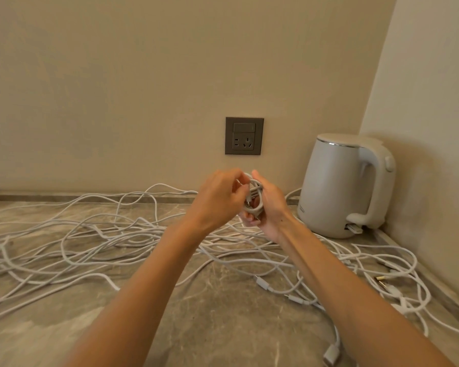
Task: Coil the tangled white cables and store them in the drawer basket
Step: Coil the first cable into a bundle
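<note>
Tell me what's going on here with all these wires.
A person holds a small coil of white cable up between both hands: the right hand grips the coil and the left hand pinches at it. The other white cables lie tangled across the countertop, in front of a kettle and a wall socket.

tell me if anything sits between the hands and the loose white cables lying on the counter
Nothing visible does. The left hand and right hand hold a small coil above the loose cables, which lie uncovered on the counter. The kettle stands aside at the right.
</note>
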